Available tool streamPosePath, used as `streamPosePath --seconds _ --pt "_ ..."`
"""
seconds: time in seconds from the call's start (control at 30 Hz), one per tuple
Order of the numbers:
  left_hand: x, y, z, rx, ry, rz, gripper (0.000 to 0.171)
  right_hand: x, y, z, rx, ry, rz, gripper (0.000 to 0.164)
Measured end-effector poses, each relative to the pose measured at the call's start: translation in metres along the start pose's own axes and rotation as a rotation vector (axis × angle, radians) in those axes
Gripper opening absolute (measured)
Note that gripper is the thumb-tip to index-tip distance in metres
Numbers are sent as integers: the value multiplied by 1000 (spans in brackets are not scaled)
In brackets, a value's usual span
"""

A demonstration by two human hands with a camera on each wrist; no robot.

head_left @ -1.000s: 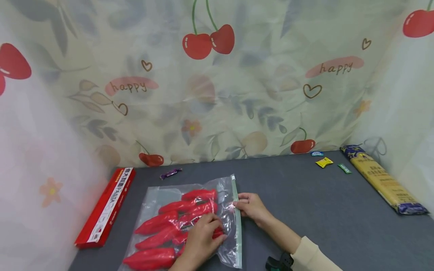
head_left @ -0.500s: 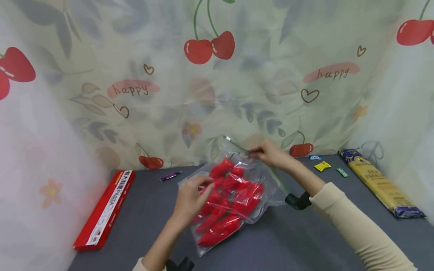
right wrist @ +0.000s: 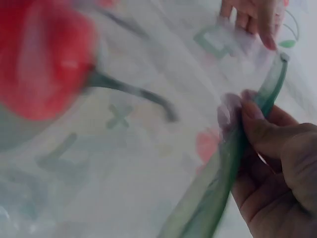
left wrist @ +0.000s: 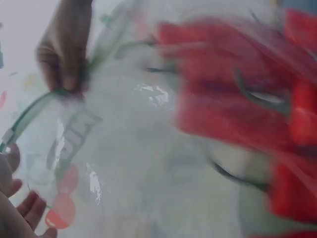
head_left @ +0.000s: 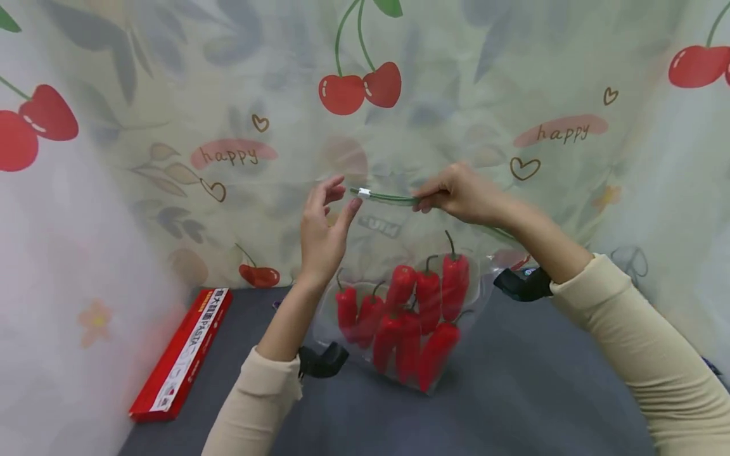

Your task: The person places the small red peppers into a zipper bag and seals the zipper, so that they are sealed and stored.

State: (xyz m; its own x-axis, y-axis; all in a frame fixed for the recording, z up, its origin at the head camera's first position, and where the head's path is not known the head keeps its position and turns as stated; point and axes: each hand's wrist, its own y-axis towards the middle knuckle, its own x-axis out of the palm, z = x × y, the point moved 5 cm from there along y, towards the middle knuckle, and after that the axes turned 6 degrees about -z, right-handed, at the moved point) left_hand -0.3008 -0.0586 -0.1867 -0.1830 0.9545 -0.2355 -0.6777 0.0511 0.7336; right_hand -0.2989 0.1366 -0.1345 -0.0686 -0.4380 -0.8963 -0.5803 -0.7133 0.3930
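A clear zip bag (head_left: 379, 227) full of red peppers (head_left: 454, 288) with dark green stems hangs upright above the table. Along its top runs a green zip strip (head_left: 393, 198) with a white slider (head_left: 364, 193) near the left end. My right hand (head_left: 464, 196) pinches this strip between thumb and fingers, also plain in the right wrist view. Beside the slider is my left hand (head_left: 324, 231), its fingers loosely bent and thumb apart; the left wrist view shows them holding nothing. Whether the thumb touches the slider I cannot tell. Peppers in the left wrist view are blurred.
A red pasta box (head_left: 181, 353) lies on the dark grey table (head_left: 256, 405) at the left. Behind hangs a curtain (head_left: 296, 114) printed with cherries. The right forearm hides part of the table's right side.
The bag, lying flat on the table a second ago, is lifted and now hangs upright from my right hand. My left hand has risen from the peppers to the slider end.
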Motion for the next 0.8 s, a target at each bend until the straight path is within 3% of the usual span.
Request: streamPosePath --seconds 0.2,0.37,0.53,0.7,0.8 --pt "3 -5 10 57 -232 -27 19 -12 0 -8 0 -99 -36 23" --pt "5 -18 4 49 -268 14 20 3 -6 -6 2 -158 -37 23" --pt "2 -25 -5 9 -347 62 18 21 -4 -11 -1 -66 19 31" --pt "1 -29 -4 44 -373 64 19 32 10 -28 -56 25 136 35" --pt "1 -31 -3 60 -390 69 18 37 17 -35 -66 96 162 32"
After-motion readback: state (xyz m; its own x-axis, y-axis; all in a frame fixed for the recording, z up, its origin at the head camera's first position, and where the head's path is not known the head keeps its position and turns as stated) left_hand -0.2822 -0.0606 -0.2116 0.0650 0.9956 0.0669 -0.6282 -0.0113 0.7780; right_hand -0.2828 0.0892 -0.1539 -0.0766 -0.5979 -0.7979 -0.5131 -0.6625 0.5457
